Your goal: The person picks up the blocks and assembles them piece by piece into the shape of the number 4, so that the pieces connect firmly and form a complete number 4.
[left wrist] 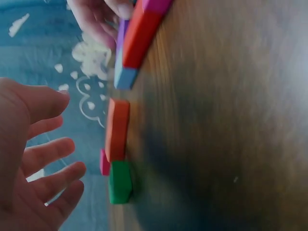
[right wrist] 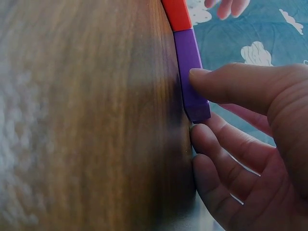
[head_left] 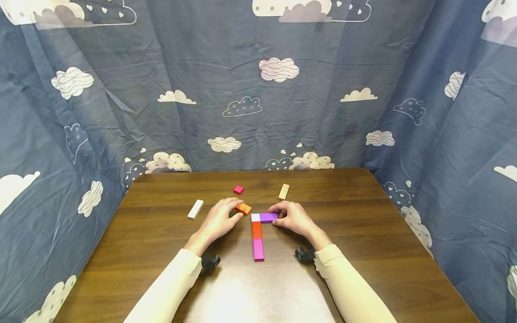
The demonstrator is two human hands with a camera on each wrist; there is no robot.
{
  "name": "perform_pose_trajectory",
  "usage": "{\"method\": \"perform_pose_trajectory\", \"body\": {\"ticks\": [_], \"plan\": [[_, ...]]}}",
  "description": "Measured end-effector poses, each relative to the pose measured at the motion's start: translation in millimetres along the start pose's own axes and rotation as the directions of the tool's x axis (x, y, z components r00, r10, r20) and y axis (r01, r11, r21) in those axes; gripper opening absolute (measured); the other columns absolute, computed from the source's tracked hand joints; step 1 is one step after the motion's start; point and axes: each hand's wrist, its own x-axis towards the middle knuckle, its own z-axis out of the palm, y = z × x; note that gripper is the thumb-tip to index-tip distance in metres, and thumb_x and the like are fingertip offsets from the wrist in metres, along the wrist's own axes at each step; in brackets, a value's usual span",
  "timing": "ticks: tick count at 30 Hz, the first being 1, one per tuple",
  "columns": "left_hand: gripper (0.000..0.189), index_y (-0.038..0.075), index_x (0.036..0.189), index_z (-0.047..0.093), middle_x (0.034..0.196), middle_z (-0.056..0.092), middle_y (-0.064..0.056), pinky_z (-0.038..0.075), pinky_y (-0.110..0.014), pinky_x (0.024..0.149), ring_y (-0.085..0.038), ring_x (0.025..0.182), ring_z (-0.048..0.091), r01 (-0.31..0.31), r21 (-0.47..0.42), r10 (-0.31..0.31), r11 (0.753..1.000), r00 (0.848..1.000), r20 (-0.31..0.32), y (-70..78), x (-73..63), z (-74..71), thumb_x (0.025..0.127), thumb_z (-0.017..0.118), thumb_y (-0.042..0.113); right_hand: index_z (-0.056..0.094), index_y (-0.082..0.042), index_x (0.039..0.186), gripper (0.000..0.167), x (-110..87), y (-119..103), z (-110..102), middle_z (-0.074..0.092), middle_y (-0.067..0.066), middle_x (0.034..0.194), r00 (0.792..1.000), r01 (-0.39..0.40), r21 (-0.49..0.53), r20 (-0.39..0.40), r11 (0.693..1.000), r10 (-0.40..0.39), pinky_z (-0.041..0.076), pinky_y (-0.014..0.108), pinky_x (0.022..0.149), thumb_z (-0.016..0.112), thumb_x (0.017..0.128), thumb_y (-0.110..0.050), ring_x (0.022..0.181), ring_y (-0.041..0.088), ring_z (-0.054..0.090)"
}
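My right hand [head_left: 294, 218] pinches the end of a purple block [head_left: 266, 218], thumb on the near side and fingers beyond it. The purple block meets a small white block [head_left: 255, 217] at a corner. From that corner a red block [head_left: 257, 230] and a magenta block [head_left: 258, 250] run in line toward me. My left hand [head_left: 220, 219] hovers with fingers loosely bent and apart, holding nothing. An orange block [head_left: 244, 208] lies just beyond its fingertips. A green block [left wrist: 120, 183] shows in the left wrist view; the left hand hides it from the head view.
A white block [head_left: 195, 209] lies to the left of the left hand. Farther back on the wooden table [head_left: 343, 269] are a small pink block [head_left: 238, 189] and a beige block [head_left: 284, 191]. A cloud-patterned curtain [head_left: 226, 58] hangs behind the table's far edge.
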Motion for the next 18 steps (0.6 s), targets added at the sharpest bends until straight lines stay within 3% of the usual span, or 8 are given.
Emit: {"method": "perform_pose_trajectory", "body": {"ticks": [6,18], "plan": [[0.04,0.008,0.128,0.068,0.134,0.063,-0.01,0.04,-0.046,0.109,-0.029,0.128,0.054,-0.018,0.013,0.017,1.0,1.0,0.012,-13.8,16.0,4.4,0.09,0.075,0.016,0.076,-0.016,0.111,0.038,0.2,0,-1,0.066,-0.008,0.076,1.0,0.002,-0.007,-0.003,1.0,-0.002,0.047,0.031,0.067,0.086,0.075,-0.013,0.072,0.008,0.06],[0.043,0.009,0.133,0.065,0.139,0.059,-0.011,0.037,-0.045,0.111,-0.029,0.132,0.051,-0.075,0.05,0.064,0.996,0.979,0.194,-23.5,32.9,17.8,0.092,0.073,0.017,0.077,-0.018,0.109,0.036,1.5,2,0,0.067,-0.006,0.08,1.0,-0.018,-0.006,-0.006,1.0,0.018,0.047,0.031,0.069,0.087,0.075,-0.014,0.073,0.009,0.06]]}}
